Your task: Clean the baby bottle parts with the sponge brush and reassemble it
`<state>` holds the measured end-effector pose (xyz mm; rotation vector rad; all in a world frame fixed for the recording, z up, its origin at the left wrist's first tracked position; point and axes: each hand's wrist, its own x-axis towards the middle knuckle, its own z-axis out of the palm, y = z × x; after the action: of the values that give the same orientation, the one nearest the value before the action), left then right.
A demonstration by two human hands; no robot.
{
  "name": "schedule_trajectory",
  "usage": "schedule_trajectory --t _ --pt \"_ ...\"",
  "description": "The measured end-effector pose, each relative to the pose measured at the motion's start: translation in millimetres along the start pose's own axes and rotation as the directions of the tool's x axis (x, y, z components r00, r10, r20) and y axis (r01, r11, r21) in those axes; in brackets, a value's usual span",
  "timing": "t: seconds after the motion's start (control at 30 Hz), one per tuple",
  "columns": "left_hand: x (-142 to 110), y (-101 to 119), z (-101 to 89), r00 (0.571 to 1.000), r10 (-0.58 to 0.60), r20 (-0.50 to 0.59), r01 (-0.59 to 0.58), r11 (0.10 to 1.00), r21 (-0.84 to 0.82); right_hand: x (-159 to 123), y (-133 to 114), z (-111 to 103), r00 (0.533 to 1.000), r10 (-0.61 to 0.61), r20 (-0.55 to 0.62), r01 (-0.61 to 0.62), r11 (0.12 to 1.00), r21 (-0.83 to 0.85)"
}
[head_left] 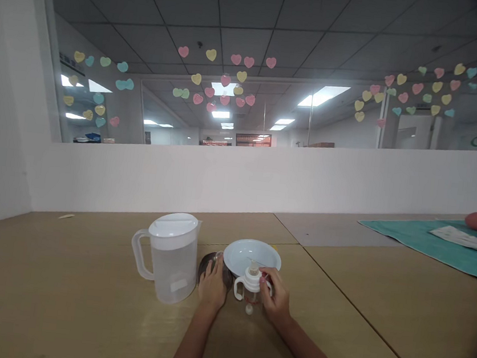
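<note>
At your twelve o'clock, the two-handled bottle (251, 287) has smooth white plastic on its collar and handles, and a clear, shiny body. Beyond it, still at twelve, you see a glossy, smooth pale-blue bowl (236, 254), apparently plastic. At your eleven, the pitcher (175, 264) is translucent plastic with a soft sheen and a shinier lid. Between eleven and twelve, the dark dish (205, 262) is too covered for you to tell metal from plastic. Your tabletop (92, 289) looks wood-grained, smooth and faintly lustrous; the teal cloth (421, 240) at two looks matt.
</note>
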<state>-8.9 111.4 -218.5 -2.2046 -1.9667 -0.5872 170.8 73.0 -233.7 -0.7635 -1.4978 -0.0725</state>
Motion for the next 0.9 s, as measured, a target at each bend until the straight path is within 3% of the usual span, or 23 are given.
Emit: schedule_trajectory --t 0.27,0.5,0.6,0.77,0.9 --pt "-2.5 -1.8 9.2 0.975 0.044 -0.217 -0.020 0.993 0.114 1.9 -3.7 -0.8 1.000 -0.008 -0.021 0.008 1.000 -0.014" --pt "-3.7 -3.2 15.5 0.944 0.025 -0.330 -0.002 0.998 0.069 0.8 -2.0 -0.4 1.000 -0.007 -0.011 0.007 1.000 -0.017" --pt "-3.4 -4.2 16.1 0.937 0.049 -0.346 -0.035 0.998 0.046 0.9 -2.0 -0.3 1.000 -0.005 -0.002 0.005 1.000 -0.007" --pt "-2.5 -5.2 16.1 0.957 0.069 -0.283 -0.062 0.997 0.036 1.4 -3.0 -0.9 1.000 -0.002 -0.001 0.002 1.000 -0.007" --pt "-2.9 -5.1 16.5 0.946 0.045 -0.322 -0.036 0.999 0.036 1.6 -3.6 -1.1 1.000 -0.001 0.000 0.001 1.000 -0.012"
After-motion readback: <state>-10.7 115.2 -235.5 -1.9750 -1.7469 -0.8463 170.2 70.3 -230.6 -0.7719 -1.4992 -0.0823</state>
